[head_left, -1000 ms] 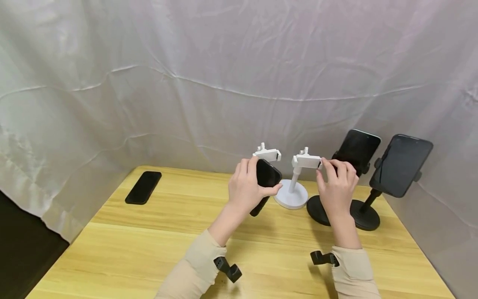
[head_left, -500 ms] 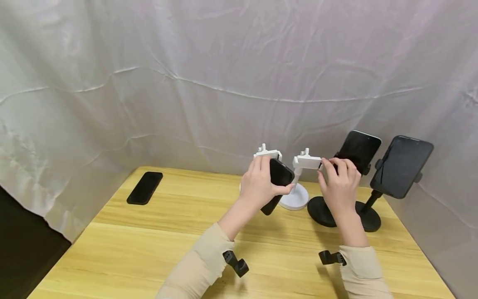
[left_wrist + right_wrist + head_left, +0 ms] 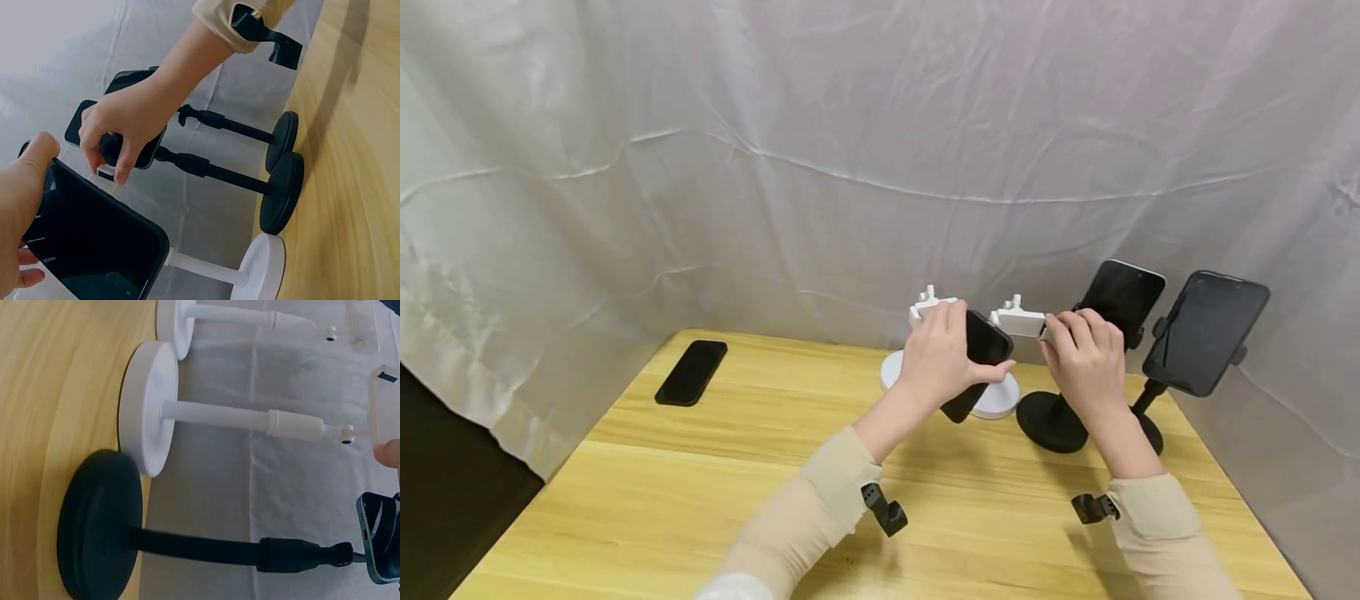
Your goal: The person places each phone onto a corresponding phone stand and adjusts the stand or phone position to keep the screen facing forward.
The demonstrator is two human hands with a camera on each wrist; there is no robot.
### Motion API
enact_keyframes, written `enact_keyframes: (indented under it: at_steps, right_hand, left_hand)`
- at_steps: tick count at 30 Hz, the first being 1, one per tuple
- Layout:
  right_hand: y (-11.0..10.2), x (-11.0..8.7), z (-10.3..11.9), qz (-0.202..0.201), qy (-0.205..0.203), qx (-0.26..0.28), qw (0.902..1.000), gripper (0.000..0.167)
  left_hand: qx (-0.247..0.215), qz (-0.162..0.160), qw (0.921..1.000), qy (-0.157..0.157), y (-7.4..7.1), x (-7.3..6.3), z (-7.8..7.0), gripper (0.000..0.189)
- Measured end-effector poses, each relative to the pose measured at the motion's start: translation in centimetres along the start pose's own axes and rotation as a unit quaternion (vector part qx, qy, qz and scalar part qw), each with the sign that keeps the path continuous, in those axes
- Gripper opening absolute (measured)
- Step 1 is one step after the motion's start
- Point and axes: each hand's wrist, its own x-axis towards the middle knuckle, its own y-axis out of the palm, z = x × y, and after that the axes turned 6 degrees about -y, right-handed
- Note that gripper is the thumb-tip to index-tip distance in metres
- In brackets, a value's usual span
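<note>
The left hand (image 3: 934, 357) grips a black phone (image 3: 987, 342) above the table (image 3: 775, 408), near a white holder (image 3: 1021, 323) whose end the right hand (image 3: 1088, 367) pinches. The phone looks hard, smooth and maybe slippery; its long sides seem best to hold.

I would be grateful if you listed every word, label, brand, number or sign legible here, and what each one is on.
There are none that I can read.
Held phone: a few pale streaks, not legible as text.
Lying phone and mounted phones: no readable lettering.
White stands and black stands: no readable markings.
</note>
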Motion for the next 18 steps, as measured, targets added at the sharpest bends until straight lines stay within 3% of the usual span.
enact_keyframes:
  at_steps: [7,12,18]
  right_hand:
    - [0.1,0.1,-0.9,0.005,-0.036,-0.022,0.9991,0.033]
    - [0.4,-0.1,-1.1,0.006,-0.041,-0.022,0.9989,0.033]
    - [0.4,-0.2,-1.1,-0.006,-0.045,-0.021,0.9987,0.033]
  left_hand:
    - [0.045,-0.03,0.9982,0.025,0.9,1.1,-0.8,0.081]
    - [0.088,-0.032,0.9952,0.026,1.5,1.5,-1.3,0.084]
    - [0.099,-0.059,0.9931,0.023,2.3,2.2,-1.9,0.086]
